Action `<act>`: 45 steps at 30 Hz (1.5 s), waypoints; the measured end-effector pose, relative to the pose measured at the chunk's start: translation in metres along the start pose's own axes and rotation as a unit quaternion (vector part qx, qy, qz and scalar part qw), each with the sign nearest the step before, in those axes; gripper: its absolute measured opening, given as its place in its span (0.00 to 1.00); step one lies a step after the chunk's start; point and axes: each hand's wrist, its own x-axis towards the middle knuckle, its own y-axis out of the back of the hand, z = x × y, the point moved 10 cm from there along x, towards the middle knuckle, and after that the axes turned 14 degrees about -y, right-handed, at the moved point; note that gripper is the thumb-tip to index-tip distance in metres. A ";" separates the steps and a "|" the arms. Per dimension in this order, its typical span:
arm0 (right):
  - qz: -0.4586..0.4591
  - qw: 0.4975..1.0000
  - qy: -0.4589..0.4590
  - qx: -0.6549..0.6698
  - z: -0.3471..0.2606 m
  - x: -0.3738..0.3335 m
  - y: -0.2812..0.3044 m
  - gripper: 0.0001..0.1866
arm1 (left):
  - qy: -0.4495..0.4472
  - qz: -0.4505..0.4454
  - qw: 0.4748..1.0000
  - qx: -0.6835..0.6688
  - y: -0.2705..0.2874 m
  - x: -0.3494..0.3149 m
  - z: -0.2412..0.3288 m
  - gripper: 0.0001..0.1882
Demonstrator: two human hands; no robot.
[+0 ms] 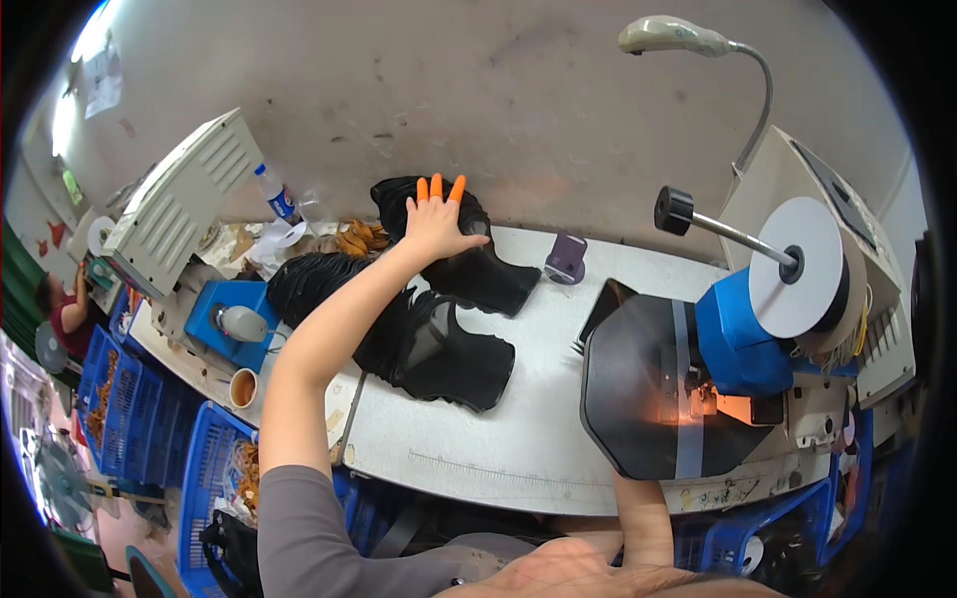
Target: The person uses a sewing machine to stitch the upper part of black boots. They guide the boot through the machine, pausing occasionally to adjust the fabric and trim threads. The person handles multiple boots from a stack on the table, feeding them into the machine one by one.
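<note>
My left hand reaches to the back of the table, its fingers spread and orange finger covers on three fingertips. It lies on a stack of black, curved, boot-shaped pieces, and nothing is gripped in it. A second stack of such black pieces fans out nearer to me, beside my forearm. My right forearm goes in beneath a dark eight-sided plate on the machine at the right. That plate hides my right hand, so its fingers and anything in them do not show.
The blue machine head carries a white reel; orange light glows below it. A phone and a purple object lie on the white table. At left are a cup, bottle and blue crates. Someone sits far left.
</note>
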 end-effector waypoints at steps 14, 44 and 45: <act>-0.022 0.930 -0.003 0.366 -0.209 0.058 0.101 0.24 | 0.070 -0.063 0.992 -0.086 -0.081 0.032 -0.153 0.77; -0.171 0.875 -0.087 0.445 -0.256 0.117 -0.027 0.33 | -0.068 -0.037 0.997 0.019 -0.009 0.031 -0.050 0.48; -0.175 0.876 -0.091 0.440 -0.258 0.117 -0.027 0.33 | -0.067 -0.015 0.997 0.030 -0.003 0.028 -0.043 0.46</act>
